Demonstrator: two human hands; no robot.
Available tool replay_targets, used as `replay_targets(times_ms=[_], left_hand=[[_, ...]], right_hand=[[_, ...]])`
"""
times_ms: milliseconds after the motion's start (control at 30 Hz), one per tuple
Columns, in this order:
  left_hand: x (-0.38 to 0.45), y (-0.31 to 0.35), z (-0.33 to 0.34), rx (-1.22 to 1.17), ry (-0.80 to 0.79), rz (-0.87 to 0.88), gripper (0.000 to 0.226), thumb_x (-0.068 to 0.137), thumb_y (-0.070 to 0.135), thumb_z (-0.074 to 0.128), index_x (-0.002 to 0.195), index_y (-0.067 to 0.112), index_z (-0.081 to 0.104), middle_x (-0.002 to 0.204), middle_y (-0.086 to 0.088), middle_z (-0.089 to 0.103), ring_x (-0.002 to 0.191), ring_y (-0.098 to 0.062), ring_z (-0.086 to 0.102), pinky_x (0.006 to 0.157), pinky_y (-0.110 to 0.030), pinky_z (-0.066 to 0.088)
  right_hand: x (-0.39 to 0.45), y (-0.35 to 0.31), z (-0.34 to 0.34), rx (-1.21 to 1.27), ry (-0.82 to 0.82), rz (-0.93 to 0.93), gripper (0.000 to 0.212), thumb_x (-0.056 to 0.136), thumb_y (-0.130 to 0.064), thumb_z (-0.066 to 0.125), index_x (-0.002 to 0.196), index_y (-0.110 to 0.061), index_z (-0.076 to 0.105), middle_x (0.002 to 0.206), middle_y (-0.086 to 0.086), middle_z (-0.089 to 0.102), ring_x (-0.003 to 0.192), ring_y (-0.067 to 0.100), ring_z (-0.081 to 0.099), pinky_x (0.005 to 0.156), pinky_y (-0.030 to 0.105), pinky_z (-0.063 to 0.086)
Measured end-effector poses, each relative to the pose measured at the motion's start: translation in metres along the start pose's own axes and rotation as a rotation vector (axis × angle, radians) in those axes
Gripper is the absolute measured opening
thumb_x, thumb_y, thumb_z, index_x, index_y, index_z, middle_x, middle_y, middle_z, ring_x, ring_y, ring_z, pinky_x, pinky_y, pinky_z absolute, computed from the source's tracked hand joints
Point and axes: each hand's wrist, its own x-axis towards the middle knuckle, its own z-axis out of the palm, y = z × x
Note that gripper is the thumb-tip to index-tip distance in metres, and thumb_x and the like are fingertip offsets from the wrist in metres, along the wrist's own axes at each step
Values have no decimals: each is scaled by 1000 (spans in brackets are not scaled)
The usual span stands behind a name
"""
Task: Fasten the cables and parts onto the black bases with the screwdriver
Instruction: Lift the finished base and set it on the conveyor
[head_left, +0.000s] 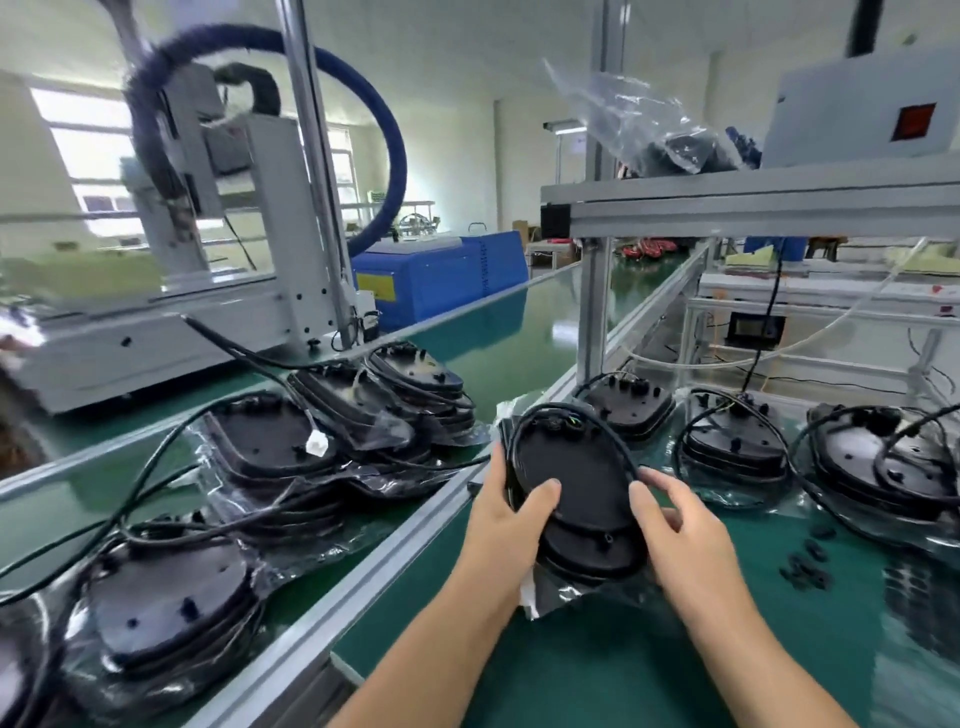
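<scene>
While your left hand (511, 512) gripped the left edge of a black base (574, 483), thumb curled over its top face, your right hand (675, 525) held the opposite edge with the thumb on top and the fingers wrapped underneath, so both hands were clamped on the same piece. You had that base tilted up toward you above the green mat (597, 665), over a second base and a crumpled clear plastic bag (563, 595) lying under it. A black cable (582, 423) looped round the upper rim of the held base, running from a connector near its top edge down to your right thumb. To your right, three more bases with coiled cables sat on the mat: one (631, 408) just behind the held piece, one (735, 447) further right, and one (883, 467) near the frame's edge. A scatter of small black parts (808, 561) lay on the mat by your right forearm. Across the aluminium rail (395, 551) to your left, stacks of bagged bases (270, 441) and loose cables crowded the conveyor, in front of a white machine (228, 249) with a blue hose (384, 150). No screwdriver could be made out.
</scene>
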Motion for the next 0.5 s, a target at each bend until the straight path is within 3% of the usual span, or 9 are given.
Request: replay_targets(times_ms=[67, 133, 233, 333, 400, 500], left_hand=[[4, 13, -13, 89, 100, 75, 78, 83, 27, 69, 148, 40, 29, 118, 17, 68, 106, -6, 66, 94, -35, 54], [8, 31, -30, 185, 179, 128, 81, 78, 32, 68, 149, 36, 30, 118, 16, 68, 107, -7, 65, 97, -36, 51], [14, 66, -63, 267, 296, 155, 83, 71, 41, 66, 147, 33, 33, 123, 9, 66, 110, -15, 65, 100, -42, 49], [20, 102, -102, 332, 429, 166, 79, 71, 45, 64, 144, 35, 37, 138, -2, 56, 120, -27, 58, 101, -48, 47], [23, 121, -126, 359, 493, 181, 72, 77, 39, 64, 144, 33, 36, 131, -9, 61, 108, -31, 64, 94, -51, 52], [27, 138, -153, 377, 574, 147, 68, 87, 32, 61, 147, 29, 30, 124, -11, 64, 93, -33, 70, 83, -49, 58]], right_hand=[[5, -4, 13, 88, -12, -33, 30, 93, -47, 53, 121, -39, 58, 97, -6, 67, 90, 14, 65, 88, 39, 51], [7, -4, 25, 175, -22, -53, 18, 95, -44, 53, 110, -38, 61, 95, -7, 69, 83, 8, 68, 80, 37, 54], [6, 6, 35, 229, -5, -80, 6, 96, -38, 53, 94, -37, 59, 92, -7, 70, 77, -2, 68, 66, 28, 52], [5, 18, 35, 178, -1, -95, 8, 94, -39, 53, 93, -36, 61, 87, -9, 71, 75, 2, 69, 70, 34, 54], [4, 21, 33, 170, 2, -88, 10, 95, -39, 53, 94, -35, 62, 84, -9, 71, 76, 9, 69, 70, 38, 54], [3, 20, 35, 172, -2, -98, 9, 96, -32, 55, 92, -30, 62, 84, -7, 71, 77, 11, 69, 59, 35, 51]])
